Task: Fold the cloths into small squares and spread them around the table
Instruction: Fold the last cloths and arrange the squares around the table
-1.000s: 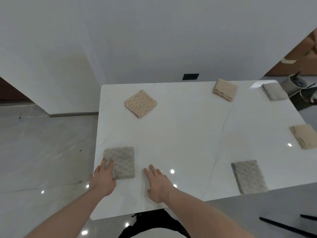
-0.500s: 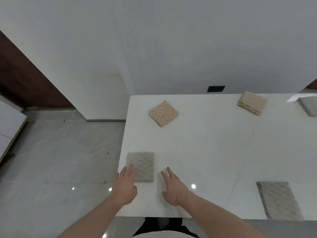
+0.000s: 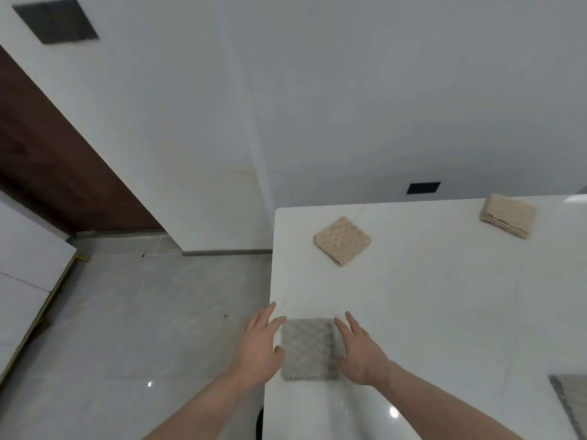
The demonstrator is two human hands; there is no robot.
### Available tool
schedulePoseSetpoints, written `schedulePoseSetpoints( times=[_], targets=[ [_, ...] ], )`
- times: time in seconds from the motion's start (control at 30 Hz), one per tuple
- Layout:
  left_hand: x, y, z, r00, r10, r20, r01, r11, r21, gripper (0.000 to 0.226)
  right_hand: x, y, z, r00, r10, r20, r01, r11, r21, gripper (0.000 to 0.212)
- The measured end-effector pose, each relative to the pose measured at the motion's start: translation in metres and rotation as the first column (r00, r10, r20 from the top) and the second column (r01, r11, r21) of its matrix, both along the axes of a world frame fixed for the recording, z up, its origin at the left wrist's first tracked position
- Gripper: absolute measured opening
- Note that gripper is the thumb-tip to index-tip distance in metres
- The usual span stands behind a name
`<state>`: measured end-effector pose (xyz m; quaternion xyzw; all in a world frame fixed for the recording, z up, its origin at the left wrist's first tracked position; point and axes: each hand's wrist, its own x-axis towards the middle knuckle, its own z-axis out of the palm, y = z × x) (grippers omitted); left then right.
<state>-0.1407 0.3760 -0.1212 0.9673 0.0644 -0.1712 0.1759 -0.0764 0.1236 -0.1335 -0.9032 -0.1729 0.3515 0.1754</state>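
- The folded grey waffle-weave cloth square [image 3: 307, 349] lies at the near left corner of the white marble table [image 3: 444, 296], about 6 o'clock from the tan folded cloth [image 3: 342, 240].
- It sits between the hands: left hand [image 3: 258, 347] at its 9 o'clock edge, right hand [image 3: 359, 350] at 3 o'clock, equally near.
- Both hands are flat, fingers straight, gripping nothing.
- Its slightly longer axis runs 12 to 6.

Folded cloth [image 3: 307, 349] is lying on the table [image 3: 428, 296] near its front left corner. Left hand [image 3: 258, 350] is flanking it on the left, right hand [image 3: 359, 354] on the right. Second cloth [image 3: 342, 241] is sitting behind it, farther back. Third cloth [image 3: 507, 215] is lying at the back edge, to the right. Fourth cloth [image 3: 571, 404] is lying at the right, cut off by the frame edge.
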Motion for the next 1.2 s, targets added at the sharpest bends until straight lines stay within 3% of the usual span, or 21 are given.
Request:
schedulePoseSetpoints(
  times=[0.13, 0.27, 0.67, 1.2],
  targets=[
    [0.02, 0.042, 0.003, 0.998, -0.059, -0.021, 0.057, 0.997, -0.06, 0.072, -0.002, 0.038, -0.001, 0.994, -0.106, -0.012, 0.106, 0.994, 0.006, 0.088],
    [0.044, 0.069, 0.004, 0.99, -0.138, -0.04, 0.138, 0.99, -0.016, 0.074, -0.007, 0.059, 0.001, 0.98, -0.198, -0.009, 0.198, 0.98, 0.012, 0.088],
    [0.104, 0.04, 0.028, 0.973, -0.227, 0.034, 0.228, 0.973, -0.026, 0.069, 0.032, 0.038, 0.018, 0.954, -0.296, 0.046, 0.292, 0.953, 0.082, 0.084],
    [0.281, 0.022, -0.005, 0.866, -0.472, -0.164, 0.487, 0.871, 0.064, 0.076, 0.155, 0.042, -0.013, 0.876, -0.481, 0.038, 0.48, 0.877, 0.034, 0.084]
  ],
)
